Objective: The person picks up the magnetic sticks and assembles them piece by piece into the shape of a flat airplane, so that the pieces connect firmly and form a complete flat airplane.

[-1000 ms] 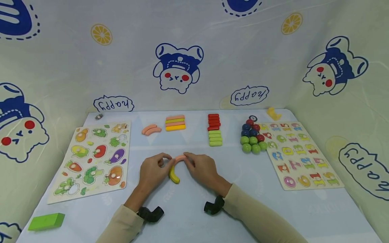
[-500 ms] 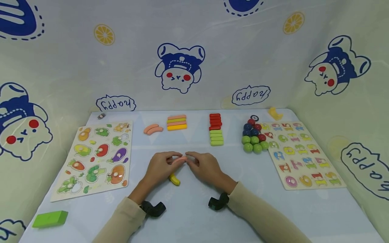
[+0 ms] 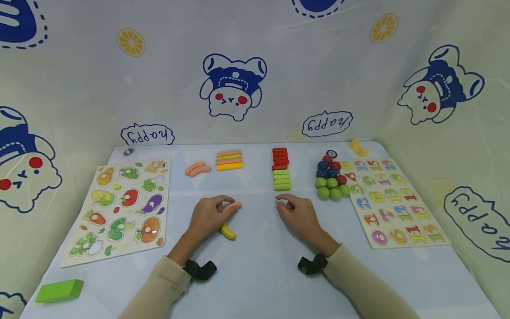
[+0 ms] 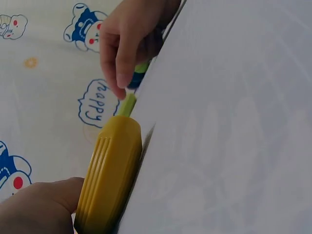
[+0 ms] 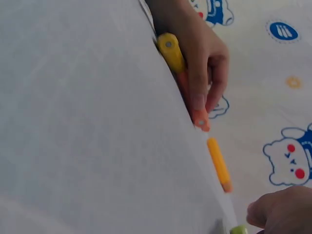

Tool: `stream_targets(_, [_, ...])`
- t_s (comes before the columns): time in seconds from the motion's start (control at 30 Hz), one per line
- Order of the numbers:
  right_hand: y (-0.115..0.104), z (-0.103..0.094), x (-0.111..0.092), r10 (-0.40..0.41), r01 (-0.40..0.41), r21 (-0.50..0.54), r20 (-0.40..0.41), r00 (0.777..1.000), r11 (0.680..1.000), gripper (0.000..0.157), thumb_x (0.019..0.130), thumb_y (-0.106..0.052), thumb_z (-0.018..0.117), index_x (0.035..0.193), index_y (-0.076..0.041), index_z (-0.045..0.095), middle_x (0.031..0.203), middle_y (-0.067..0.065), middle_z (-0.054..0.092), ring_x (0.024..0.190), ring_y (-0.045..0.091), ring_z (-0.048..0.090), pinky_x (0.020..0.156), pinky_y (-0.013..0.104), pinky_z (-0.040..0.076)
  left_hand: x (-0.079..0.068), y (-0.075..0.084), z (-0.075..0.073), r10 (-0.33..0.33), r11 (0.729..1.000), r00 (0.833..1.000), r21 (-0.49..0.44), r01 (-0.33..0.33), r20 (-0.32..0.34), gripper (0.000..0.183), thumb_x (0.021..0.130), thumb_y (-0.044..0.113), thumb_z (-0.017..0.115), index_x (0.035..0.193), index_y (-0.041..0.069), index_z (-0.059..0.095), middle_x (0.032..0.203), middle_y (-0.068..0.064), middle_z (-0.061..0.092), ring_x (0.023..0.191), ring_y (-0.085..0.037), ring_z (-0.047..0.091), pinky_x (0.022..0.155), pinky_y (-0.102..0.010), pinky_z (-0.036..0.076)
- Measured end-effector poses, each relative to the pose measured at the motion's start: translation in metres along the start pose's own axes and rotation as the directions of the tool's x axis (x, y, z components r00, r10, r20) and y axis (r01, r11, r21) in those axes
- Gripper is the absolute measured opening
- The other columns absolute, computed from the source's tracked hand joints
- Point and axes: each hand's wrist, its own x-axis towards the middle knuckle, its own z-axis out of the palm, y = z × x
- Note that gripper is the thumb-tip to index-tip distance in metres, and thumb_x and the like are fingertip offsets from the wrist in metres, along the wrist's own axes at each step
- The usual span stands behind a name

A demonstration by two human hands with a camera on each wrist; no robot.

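My left hand (image 3: 207, 217) pinches a short, curved pinkish-orange stick (image 3: 234, 205) between thumb and fingers, low at the table's middle. A curved yellow piece (image 3: 228, 232) lies just below that hand, bending toward the right. In the right wrist view the orange stick (image 5: 201, 119) shows under the left fingertips, in line with the yellow piece (image 5: 170, 51). Ridges run along the yellow piece (image 4: 109, 170) in the left wrist view. Apart from these, my right hand (image 3: 299, 215) hovers to the right with loosely bent fingers and nothing between them.
Ahead lie pink curved sticks (image 3: 197, 169), pink and yellow bars (image 3: 229, 160), red sticks (image 3: 280, 158) and light-green sticks (image 3: 282, 180). Coloured balls (image 3: 332, 181) cluster by the right puzzle board (image 3: 392, 199). A vegetable puzzle board (image 3: 123, 208) and green block (image 3: 59, 291) are on the left.
My right hand has let go of the pinkish-orange stick's end and moved right, away from the left hand. The left hand keeps its grip on the stick, having shifted slightly right over the yellow piece.
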Motion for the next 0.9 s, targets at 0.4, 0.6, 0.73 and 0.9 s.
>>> stream_targets(0.4, [0.01, -0.006, 0.004, 0.082, -0.104, -0.109, -0.186, 0.979, 0.989, 0.028, 0.087, -0.032, 0.066, 0.111, -0.019, 0.069, 0.049, -0.007, 0.041, 0.043, 0.011, 0.038, 0.041, 0.028, 0.03, -0.004, -0.006, 0.0, 0.081, 0.997, 0.997, -0.017, -0.081, -0.002, 0.026, 0.077, 0.048, 0.072, 0.089, 0.025, 0.07, 0.044, 0.011, 0.031, 0.038, -0.007, 0.027, 0.038, -0.025, 0.021])
stream_targets(0.6, [0.014, -0.004, 0.004, 0.106, -0.136, -0.189, -0.159, 0.982, 0.972, 0.038, 0.087, -0.034, 0.066, 0.121, -0.018, 0.064, 0.052, -0.007, 0.043, 0.043, 0.011, 0.038, 0.04, 0.028, 0.03, -0.005, -0.004, 0.001, 0.098, 0.995, 0.993, -0.021, -0.097, 0.067, 0.029, 0.081, 0.047, 0.068, 0.103, 0.028, 0.073, 0.044, 0.014, 0.033, 0.039, -0.005, 0.03, 0.039, -0.025, 0.022])
stream_targets(0.73, [0.014, -0.003, 0.005, 0.114, -0.14, -0.204, -0.135, 0.984, 0.969, 0.038, 0.087, -0.034, 0.065, 0.121, -0.019, 0.063, 0.052, -0.007, 0.043, 0.043, 0.011, 0.038, 0.04, 0.028, 0.029, -0.006, -0.004, 0.0, 0.096, 0.995, 0.993, -0.016, -0.095, 0.073, 0.025, 0.082, 0.045, 0.068, 0.099, 0.028, 0.073, 0.044, 0.014, 0.033, 0.039, -0.005, 0.031, 0.039, -0.025, 0.022])
stream_targets(0.9, [0.013, -0.004, 0.005, 0.128, -0.148, -0.186, -0.117, 0.985, 0.971, 0.036, 0.086, -0.035, 0.066, 0.12, -0.022, 0.063, 0.053, -0.006, 0.043, 0.044, 0.012, 0.039, 0.041, 0.028, 0.029, -0.006, -0.005, 0.002, 0.101, 0.995, 0.993, -0.009, -0.101, 0.057, 0.025, 0.082, 0.044, 0.069, 0.099, 0.026, 0.073, 0.045, 0.014, 0.033, 0.039, -0.005, 0.031, 0.04, -0.024, 0.022])
